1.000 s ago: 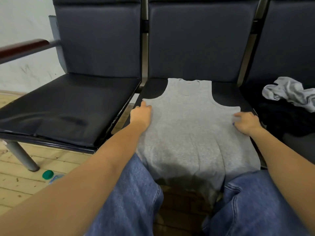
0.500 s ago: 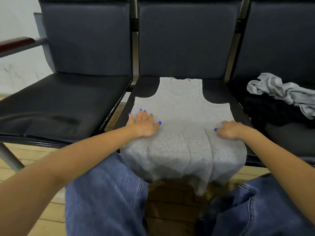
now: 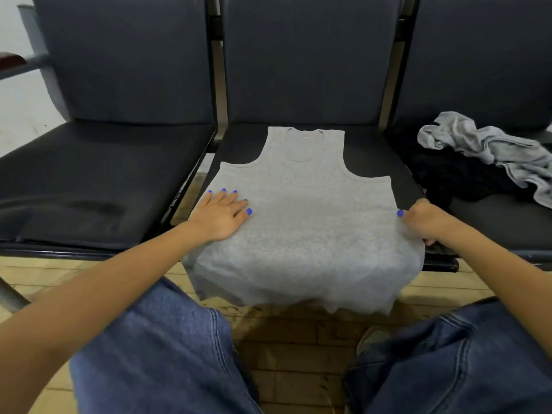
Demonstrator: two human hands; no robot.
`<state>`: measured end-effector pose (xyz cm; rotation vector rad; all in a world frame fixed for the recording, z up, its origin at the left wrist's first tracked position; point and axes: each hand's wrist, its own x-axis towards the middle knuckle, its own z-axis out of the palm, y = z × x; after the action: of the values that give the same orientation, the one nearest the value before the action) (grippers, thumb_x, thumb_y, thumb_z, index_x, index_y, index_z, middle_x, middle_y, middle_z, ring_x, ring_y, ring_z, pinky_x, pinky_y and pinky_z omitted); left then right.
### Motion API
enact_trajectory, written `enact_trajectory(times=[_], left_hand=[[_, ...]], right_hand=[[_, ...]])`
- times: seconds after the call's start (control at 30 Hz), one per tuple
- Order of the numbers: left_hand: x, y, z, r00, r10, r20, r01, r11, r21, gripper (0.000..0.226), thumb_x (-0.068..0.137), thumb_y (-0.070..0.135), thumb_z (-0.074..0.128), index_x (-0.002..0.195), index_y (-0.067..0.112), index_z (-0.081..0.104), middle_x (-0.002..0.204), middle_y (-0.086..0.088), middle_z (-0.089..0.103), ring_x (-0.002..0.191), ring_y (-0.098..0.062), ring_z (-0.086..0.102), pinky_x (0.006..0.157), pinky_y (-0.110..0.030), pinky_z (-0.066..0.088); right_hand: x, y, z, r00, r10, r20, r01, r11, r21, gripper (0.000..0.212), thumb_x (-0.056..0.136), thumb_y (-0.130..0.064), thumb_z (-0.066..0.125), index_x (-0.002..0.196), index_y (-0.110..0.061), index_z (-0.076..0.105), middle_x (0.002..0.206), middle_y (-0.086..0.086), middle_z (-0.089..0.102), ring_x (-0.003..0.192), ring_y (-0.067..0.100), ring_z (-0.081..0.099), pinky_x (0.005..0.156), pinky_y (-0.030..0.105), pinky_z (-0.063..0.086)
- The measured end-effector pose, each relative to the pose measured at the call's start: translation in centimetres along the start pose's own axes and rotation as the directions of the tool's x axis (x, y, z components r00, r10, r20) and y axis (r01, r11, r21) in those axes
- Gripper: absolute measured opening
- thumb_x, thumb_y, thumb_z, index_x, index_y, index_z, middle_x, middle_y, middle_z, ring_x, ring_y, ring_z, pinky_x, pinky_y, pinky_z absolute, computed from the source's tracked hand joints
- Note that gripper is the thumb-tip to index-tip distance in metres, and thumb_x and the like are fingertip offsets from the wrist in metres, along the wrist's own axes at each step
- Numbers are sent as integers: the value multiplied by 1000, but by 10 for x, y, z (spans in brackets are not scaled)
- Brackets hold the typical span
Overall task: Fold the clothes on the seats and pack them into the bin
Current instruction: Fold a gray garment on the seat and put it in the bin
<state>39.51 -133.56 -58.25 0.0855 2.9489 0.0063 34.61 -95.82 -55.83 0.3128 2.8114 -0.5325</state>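
— Left of our flat hand, what do we have?

— Only the empty left seat (image 3: 98,174). Our left hand (image 3: 222,215) lies with fingers straight and spread, palm pressing the grey tank top (image 3: 304,222) near its left side seam. The top is spread face up on the middle seat (image 3: 373,153), neck toward the backrest, hem hanging over the front edge toward our knees.

— And across the cloth from that palm?

— Our right hand (image 3: 424,222) has its fingers curled in, pinching the right side seam, thumb on top of the fabric. Beyond that pinch, on the right seat (image 3: 493,222), waits a crumpled grey garment (image 3: 484,150) on top of something black (image 3: 454,177).

— What could go wrong from here?

— We judge that if the right hand folds across while our palm presses too lightly, the whole top will slide and the fold will come out crooked. The hanging hem could also drag the cloth off the seat once our palm lifts.

— What can't we make out?

— We see no bin anywhere. The hem is blurred, the black piece has no readable shape, and the grey garment runs off the right edge of view.
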Motion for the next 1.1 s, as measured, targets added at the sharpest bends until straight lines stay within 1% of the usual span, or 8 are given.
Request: enact_trajectory(times=[0.13, 0.27, 0.4, 0.57, 0.77, 0.87, 0.97, 1.1], left_hand=[[-3, 5, -4, 999, -40, -6, 41, 999, 14, 54, 102, 47, 16, 151, 25, 20, 160, -7, 8, 148, -25, 3, 119, -45, 0], [0, 10, -17, 989, -76, 126, 71, 997, 42, 55, 101, 49, 16, 150, 26, 22, 160, -10, 4, 148, -26, 1, 116, -49, -3], [10, 23, -26, 988, -46, 146, 45, 999, 8, 55, 102, 46, 18, 152, 24, 16, 161, -7, 2, 148, -24, -2, 116, -47, -6], [40, 48, -28, 994, 21, 110, -22, 1000, 8, 56, 102, 46, 20, 153, 23, 11, 161, -4, 2, 148, -21, -3, 117, -45, -7], [77, 44, -16, 986, 35, 164, -43, 998, 44, 55, 102, 48, 18, 152, 32, 7, 161, 1, -4, 148, -21, -7, 116, -51, -9], [87, 28, -11, 980, -68, 187, 56, 996, 68, 55, 101, 51, 13, 151, 36, 0, 160, 5, -13, 147, -21, -13, 114, -55, -10], [97, 18, -19, 961, -237, 144, 226, 970, 87, 56, 101, 46, 13, 153, 28, -1, 160, 0, -13, 147, -28, -12, 115, -57, -3], [111, 22, -28, 934, -326, 148, 322, 945, 51, 61, 101, 44, 14, 153, 16, -2, 160, -2, -11, 147, -30, -10, 115, -57, 0]], right_hand=[[-3, 3, -3, 998, -3, 69, 10, 995, -95, 33, 94, -19, 57, 80, -11, 29, 73, 8, 38, 58, 18, 38, 50, 29, 31], [-14, 0, -11, 999, -19, 38, 26, 982, -188, 26, 90, -17, 53, 109, -8, 38, 106, 14, 52, 90, 29, 53, 74, 36, 43], [-24, -26, -3, 976, -164, -141, 118, 950, -290, 35, 93, -20, 47, 125, -5, 40, 129, 19, 41, 119, 38, 41, 92, 42, 39], [-7, -79, 32, 961, -277, -26, 255, 915, -313, 54, 99, -42, 38, 140, -7, 33, 143, 18, 33, 134, 35, 28, 108, 42, 26], [44, -88, 58, 992, -55, 117, 101, 898, -428, 72, 96, -61, 18, 153, -23, -4, 158, 18, -15, 145, 34, -13, 115, 53, -5], [66, -77, 46, 980, -85, 180, 159, 879, -449, 74, 94, -66, 16, 151, -28, -12, 156, 11, -25, 144, 29, -22, 114, 51, -12], [78, -70, 34, 965, -156, 212, 237, 862, -447, 70, 96, -62, 17, 151, -30, -13, 156, 7, -26, 144, 24, -23, 116, 46, -14], [95, -73, 25, 972, -149, 180, 218, 856, -469, 68, 97, -59, 21, 152, -32, -9, 158, 6, -22, 145, 24, -19, 117, 45, -10]])
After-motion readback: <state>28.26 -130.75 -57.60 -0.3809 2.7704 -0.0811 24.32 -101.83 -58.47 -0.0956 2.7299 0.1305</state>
